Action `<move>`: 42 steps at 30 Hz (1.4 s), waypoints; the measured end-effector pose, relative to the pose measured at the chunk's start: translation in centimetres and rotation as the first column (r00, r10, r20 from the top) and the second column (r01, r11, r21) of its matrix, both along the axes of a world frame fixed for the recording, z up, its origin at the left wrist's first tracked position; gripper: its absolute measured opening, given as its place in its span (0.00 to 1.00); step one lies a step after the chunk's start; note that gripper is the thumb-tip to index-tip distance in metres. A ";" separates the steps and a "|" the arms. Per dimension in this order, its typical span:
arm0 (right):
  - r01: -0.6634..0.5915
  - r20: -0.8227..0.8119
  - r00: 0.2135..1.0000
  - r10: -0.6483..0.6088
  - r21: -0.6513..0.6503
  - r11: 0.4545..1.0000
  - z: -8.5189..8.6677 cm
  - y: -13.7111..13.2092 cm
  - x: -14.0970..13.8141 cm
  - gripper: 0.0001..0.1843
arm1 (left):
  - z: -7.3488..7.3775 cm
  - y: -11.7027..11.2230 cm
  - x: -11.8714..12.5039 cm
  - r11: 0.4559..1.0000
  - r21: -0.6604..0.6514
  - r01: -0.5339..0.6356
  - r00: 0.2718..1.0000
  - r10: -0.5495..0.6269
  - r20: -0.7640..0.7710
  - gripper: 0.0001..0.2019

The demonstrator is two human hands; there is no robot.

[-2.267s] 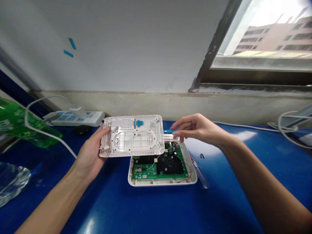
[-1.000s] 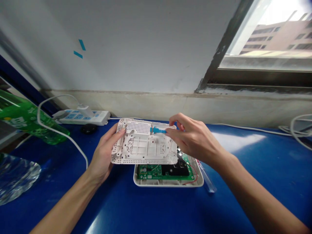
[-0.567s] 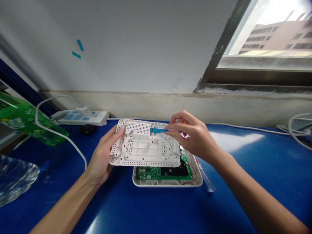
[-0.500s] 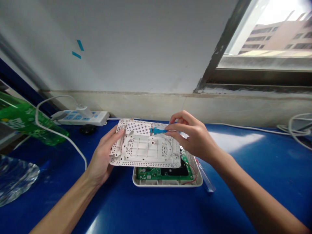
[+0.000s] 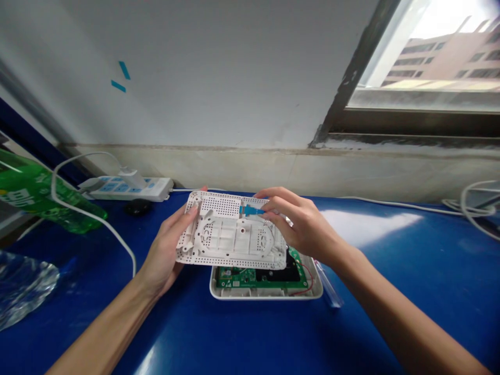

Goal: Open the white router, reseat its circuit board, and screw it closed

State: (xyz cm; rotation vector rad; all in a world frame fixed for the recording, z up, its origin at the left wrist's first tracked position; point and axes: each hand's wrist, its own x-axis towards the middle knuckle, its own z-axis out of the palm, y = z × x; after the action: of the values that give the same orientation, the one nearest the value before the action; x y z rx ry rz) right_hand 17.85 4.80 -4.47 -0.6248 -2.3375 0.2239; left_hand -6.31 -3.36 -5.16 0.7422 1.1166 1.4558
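Above the blue bench (image 5: 390,312), the left hand (image 5: 162,255) clamps a white perforated plastic panel (image 5: 219,258). The right hand (image 5: 302,224) pinches the blue fibre connector (image 5: 250,210) on it.

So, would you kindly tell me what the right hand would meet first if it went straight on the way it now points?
The right hand would meet the blue connector first, set in the white perforated plate. Its fingertips look to be at the connector already, though depth is hard to judge from this view.

Blue electronics workbench (image 5: 242,333) by window (image 5: 422,62): power strip (image 5: 128,188), open housing w/ green PCB (image 5: 250,277).
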 end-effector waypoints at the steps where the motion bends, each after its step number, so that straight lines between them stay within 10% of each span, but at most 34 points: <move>1: -0.001 0.014 1.000 0.001 0.006 1.000 0.1 0.0 0.0 0.07 | 0.0 0.0 0.0 1.000 0.003 -0.001 1.000 0.001 -0.003 0.31; 24: 0.050 0.154 0.986 -0.066 0.104 0.993 -0.5 -0.1 0.2 0.08 | 0.1 -0.2 0.2 1.000 0.015 -0.004 0.999 0.005 -0.050 0.32; 29: -0.009 0.000 1.000 0.009 -0.097 0.995 -0.3 0.2 0.2 0.04 | 0.8 -0.5 -0.4 1.000 0.025 0.018 1.000 -0.018 0.004 0.31; 34: -0.014 -0.132 0.990 -0.044 -0.410 0.912 -0.2 0.2 0.1 0.22 | 1.3 -0.6 -1.5 0.990 0.116 0.084 0.970 -0.108 0.217 0.27; 42: -0.132 -0.243 0.970 -0.002 -0.532 0.837 0.7 -0.8 0.1 0.10 | 1.1 -0.2 -1.1 0.969 0.193 0.152 0.922 -0.209 0.326 0.22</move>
State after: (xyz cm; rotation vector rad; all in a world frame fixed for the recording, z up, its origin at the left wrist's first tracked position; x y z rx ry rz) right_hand 17.92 4.02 -3.74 -0.7382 -2.0574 0.9719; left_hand -7.38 -3.59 -4.01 0.6529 0.6477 1.4618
